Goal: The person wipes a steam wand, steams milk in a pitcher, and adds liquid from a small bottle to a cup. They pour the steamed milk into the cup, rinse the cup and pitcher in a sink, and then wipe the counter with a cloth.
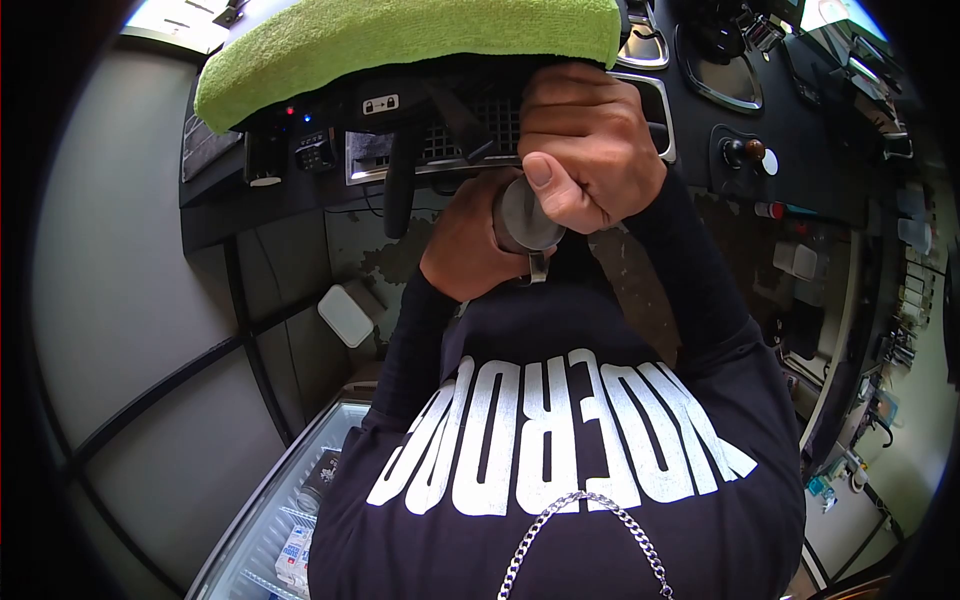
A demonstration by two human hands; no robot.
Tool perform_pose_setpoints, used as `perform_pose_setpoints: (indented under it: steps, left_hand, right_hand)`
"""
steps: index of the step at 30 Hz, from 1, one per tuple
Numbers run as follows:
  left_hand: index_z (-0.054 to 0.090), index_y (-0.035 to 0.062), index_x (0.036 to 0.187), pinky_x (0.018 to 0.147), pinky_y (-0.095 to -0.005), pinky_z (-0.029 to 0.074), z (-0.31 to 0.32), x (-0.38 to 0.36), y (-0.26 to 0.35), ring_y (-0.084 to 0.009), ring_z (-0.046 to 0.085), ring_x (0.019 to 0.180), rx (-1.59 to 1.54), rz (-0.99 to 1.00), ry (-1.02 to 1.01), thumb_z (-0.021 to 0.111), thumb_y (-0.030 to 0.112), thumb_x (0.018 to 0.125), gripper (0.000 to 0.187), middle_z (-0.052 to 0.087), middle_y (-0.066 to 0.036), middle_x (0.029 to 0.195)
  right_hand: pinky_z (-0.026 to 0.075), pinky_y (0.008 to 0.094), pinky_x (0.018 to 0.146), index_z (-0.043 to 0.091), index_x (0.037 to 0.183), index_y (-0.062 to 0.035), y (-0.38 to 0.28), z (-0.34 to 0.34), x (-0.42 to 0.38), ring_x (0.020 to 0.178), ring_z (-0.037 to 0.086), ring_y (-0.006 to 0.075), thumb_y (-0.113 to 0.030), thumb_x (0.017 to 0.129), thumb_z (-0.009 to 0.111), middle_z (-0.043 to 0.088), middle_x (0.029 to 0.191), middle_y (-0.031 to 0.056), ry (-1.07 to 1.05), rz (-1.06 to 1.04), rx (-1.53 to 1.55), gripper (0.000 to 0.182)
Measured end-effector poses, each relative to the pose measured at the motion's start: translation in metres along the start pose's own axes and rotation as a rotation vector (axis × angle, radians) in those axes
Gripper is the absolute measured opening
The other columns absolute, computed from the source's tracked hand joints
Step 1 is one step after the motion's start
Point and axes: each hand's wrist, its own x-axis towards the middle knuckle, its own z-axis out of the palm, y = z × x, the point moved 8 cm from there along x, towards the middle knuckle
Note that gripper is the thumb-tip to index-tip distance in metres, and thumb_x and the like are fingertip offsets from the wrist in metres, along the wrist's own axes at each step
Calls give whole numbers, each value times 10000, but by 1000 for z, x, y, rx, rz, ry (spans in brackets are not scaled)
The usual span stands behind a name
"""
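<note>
A grey metal pitcher [527, 222] with a small handle is at the front edge of the coffee machine. My left hand [468, 240] is wrapped round its left side. Over the machine's front, just above and right of the pitcher, my right hand [592, 145] is closed in a fist with the thumb pointing up and left. What its fingers hold is hidden. A lime green towel [420, 50] lies over the machine's top, and a dark portafilter handle [398, 185] sticks out left of my hands, above the drip tray [365, 172].
On the dark counter at the right stand a tamper [738, 152] and a metal-rimmed tray [718, 85]. A small keypad device [315, 150] sits at the left. Below left is an open-topped fridge [262, 500] with cartons. A white lidded bin [346, 316] stands beneath the counter.
</note>
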Motion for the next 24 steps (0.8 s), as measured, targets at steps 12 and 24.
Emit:
perform_pose_setpoints:
  steps: [12,24]
  left_hand:
    - [596,45,1232,908,-440,522,1,-2,-2,-373,645,1042,-1,-33,-8,934,250,590,754,653,-171,1145]
    - [600,39,1232,902,-437,522,0,-1,1,-372,647,1033,-37,-30,-12,931,243,595,747,655,-176,1129]
  right_hand:
    - [513,387,673,570,615,-46,0,-1,1,681,620,292,-189,839,558,564,635,95,-7,8,-8,267]
    - [511,388,670,581,615,-41,0,-1,1,684,619,292,-197,826,555,572,654,109,-2,5,-19,264]
